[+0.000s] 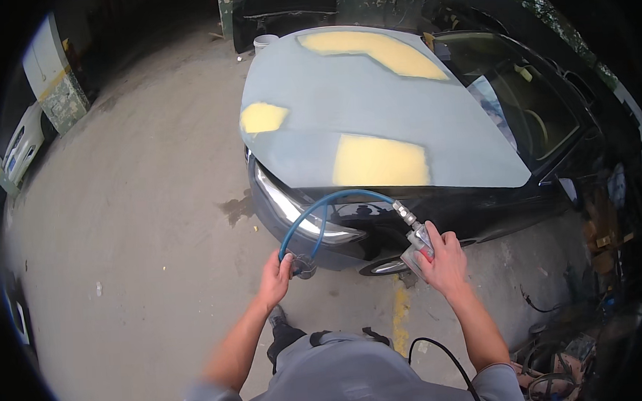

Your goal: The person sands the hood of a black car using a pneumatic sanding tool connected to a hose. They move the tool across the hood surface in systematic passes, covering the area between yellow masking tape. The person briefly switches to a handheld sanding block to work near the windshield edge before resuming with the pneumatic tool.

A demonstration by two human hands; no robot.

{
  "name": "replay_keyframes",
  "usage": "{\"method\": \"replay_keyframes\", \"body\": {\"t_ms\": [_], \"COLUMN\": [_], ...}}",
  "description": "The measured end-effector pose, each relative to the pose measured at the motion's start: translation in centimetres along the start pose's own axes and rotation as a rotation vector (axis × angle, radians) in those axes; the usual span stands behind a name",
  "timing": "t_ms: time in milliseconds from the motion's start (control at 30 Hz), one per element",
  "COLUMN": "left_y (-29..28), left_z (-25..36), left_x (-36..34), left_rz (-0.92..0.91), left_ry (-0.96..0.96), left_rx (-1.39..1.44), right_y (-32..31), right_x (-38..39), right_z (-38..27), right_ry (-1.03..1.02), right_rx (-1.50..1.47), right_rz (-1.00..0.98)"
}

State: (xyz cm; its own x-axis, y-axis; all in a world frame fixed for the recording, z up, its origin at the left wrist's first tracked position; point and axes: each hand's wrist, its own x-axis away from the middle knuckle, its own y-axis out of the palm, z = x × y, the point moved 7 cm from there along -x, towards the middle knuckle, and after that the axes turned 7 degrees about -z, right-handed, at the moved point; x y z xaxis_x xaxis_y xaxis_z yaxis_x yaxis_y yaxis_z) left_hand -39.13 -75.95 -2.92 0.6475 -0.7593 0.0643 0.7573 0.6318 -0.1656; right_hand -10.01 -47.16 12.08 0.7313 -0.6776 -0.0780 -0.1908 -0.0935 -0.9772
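My right hand [446, 263] is closed around a grey hand-held air tool [416, 255] that looks like a sander, with a bit of red on it. A metal coupling [404, 212] at its top joins it to a blue air hose [344, 193]. The hose arches over to my left hand [273, 281], whose fingers are closed on it. Beside those fingers is a dark, rounded, partly see-through thing [304, 267] that I cannot make out. Both hands are in front of a dark car [481, 210], apart from its grey hood [359, 89] with several yellow filler patches.
The car's headlight [285, 202] and front wheel [386, 267] are just beyond my hands. A black cable [453, 360] runs by my right arm. Tangled hoses and gear [555, 377] lie at lower right. A white bucket [265, 41] and a pillar [57, 83] stand farther off.
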Motion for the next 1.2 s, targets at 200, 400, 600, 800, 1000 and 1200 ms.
{"method": "replay_keyframes", "body": {"t_ms": [200,400,600,800,1000,1200], "left_y": [-2.8,-1.2,5.8,11.2,5.3,-8.8], "left_z": [3.0,5.2,11.1,15.0,16.0,8.5], "left_x": [-4.7,-8.3,-12.4,-17.5,-18.0,-16.0], "left_rz": [-0.207,-0.515,-0.719,-0.766,-0.697,-0.322], "left_ry": [0.103,0.059,0.071,0.082,-0.078,-0.207], "left_rx": [0.359,0.275,0.250,0.327,0.637,0.727], "right_y": [-1.8,-8.7,-14.5,-17.2,-14.4,-7.5], "right_x": [-2.8,-5.2,-8.3,-12.5,-17.0,-22.1], "right_z": [-10.7,-9.6,-2.9,2.1,0.0,-11.0], "right_ry": [0.134,0.254,0.299,0.351,0.211,-0.071], "right_rx": [-0.025,0.194,0.397,0.419,0.294,0.178], "right_rz": [0.006,0.138,0.168,0.188,0.053,-0.080]}}
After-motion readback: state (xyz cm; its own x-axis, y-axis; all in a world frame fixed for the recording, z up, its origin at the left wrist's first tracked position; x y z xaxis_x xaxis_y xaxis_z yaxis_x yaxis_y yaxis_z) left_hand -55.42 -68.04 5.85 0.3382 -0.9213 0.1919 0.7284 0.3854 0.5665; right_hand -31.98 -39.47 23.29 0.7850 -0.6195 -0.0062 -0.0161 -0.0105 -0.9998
